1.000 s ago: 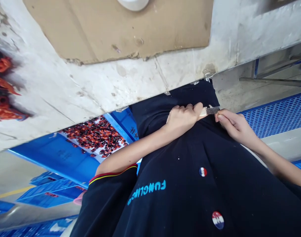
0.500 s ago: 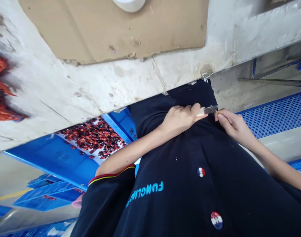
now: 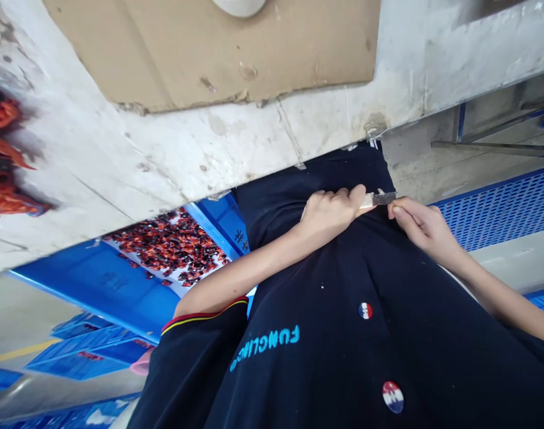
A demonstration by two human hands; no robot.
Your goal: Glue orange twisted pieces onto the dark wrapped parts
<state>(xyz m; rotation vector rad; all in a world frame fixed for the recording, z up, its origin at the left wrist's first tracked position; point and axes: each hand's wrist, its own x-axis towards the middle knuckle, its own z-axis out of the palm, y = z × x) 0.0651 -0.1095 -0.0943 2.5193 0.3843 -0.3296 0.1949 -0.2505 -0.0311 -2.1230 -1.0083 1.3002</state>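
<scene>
My left hand [image 3: 332,213] is closed around the pale handle of a small knife [image 3: 383,198], its short dark blade pointing right. Close by the blade tip, my right hand [image 3: 421,225] pinches thumb and forefinger together on something thin and small that I cannot make out. Both hands are in front of my dark shirt [image 3: 343,333], below the table edge. A tiny white fleck shows on top of the blade.
A worn white table [image 3: 236,140] crosses the view, with a cardboard sheet [image 3: 200,53] and part of a white bowl [image 3: 240,6] on it. Red-black pieces [image 3: 3,161] lie at its left. Beneath stands a blue crate [image 3: 97,280] near many similar pieces [image 3: 173,247]. Blue perforated panel [image 3: 504,205] at right.
The knife blade has turned slightly so its flat side shows more. Both hands stay almost in place, and the view has shifted a little.
</scene>
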